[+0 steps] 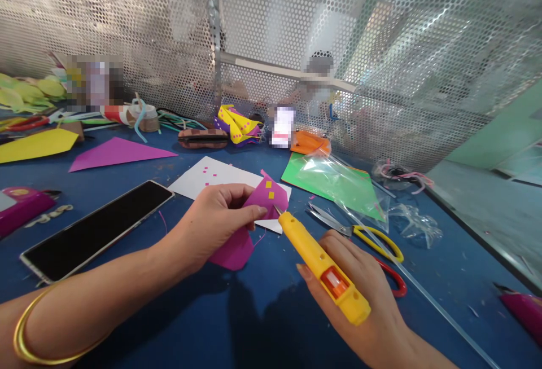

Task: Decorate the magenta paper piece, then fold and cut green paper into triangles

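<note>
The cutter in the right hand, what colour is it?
The cutter in the right hand is yellow with an orange slider, seen clearly in the head view.

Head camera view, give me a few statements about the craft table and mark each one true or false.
1. The left hand pinches a folded magenta paper piece with small yellow squares. True.
2. The right hand holds a blue marker. False: it holds a yellow plastic craft knife with an orange slider.
3. The knife's tip meets the magenta paper. True.
4. The yellow-handled metal scissors lie left of the left hand. False: they lie beside the right hand.
5. A black-screened phone lies flat on the blue tabletop. True.
</note>
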Tool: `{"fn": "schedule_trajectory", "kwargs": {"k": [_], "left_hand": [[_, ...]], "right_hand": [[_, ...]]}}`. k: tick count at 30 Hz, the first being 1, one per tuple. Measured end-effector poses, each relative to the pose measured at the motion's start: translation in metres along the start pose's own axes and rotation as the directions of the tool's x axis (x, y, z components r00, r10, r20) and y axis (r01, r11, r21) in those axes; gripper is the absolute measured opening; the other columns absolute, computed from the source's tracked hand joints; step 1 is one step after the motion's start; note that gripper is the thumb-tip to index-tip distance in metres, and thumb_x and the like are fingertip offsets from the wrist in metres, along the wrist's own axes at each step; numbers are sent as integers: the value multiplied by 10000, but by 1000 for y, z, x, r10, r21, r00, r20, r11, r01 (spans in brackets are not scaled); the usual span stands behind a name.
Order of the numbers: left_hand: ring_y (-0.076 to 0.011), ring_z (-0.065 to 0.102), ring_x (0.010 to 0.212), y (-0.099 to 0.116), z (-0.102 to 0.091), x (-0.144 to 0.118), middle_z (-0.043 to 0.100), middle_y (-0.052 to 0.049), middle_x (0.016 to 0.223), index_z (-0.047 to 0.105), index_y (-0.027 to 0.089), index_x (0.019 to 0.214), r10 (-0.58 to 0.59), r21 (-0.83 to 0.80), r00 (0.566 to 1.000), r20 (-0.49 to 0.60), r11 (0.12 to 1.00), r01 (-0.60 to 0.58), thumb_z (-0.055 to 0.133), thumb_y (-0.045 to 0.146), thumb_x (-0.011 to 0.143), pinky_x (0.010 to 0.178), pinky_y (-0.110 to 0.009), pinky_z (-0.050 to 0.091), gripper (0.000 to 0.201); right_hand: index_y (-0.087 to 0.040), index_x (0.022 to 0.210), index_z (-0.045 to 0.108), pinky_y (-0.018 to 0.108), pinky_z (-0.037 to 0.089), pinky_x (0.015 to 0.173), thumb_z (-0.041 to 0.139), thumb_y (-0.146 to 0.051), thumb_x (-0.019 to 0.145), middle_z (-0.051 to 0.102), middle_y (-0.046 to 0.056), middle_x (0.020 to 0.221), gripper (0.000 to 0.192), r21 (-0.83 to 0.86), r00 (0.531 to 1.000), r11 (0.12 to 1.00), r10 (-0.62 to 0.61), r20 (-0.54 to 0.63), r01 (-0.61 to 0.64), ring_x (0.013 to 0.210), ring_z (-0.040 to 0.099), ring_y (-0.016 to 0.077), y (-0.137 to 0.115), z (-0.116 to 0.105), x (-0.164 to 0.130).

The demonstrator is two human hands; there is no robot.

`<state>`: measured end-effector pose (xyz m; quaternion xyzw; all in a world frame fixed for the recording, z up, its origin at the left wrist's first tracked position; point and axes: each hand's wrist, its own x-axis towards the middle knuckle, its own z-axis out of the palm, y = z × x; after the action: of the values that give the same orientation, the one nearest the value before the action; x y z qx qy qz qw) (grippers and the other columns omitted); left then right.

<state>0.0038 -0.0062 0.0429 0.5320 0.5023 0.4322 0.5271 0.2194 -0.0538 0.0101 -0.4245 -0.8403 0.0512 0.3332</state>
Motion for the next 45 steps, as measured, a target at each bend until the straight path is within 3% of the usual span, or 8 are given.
{"fn": "schedule_trajectory", "kwargs": {"k": [45], "left_hand": [[-76,498,516,1,0,-1,638,45,580,761,210,787,-41,23,999,19,999,41,719,204,759,451,-161,361,50]], "right_hand": [[-221,747,423,261,339,483,559,-259,904,495,-20,675,211,-45,1000,999,-2,3,3,553,473,127,1,0,-2]]}}
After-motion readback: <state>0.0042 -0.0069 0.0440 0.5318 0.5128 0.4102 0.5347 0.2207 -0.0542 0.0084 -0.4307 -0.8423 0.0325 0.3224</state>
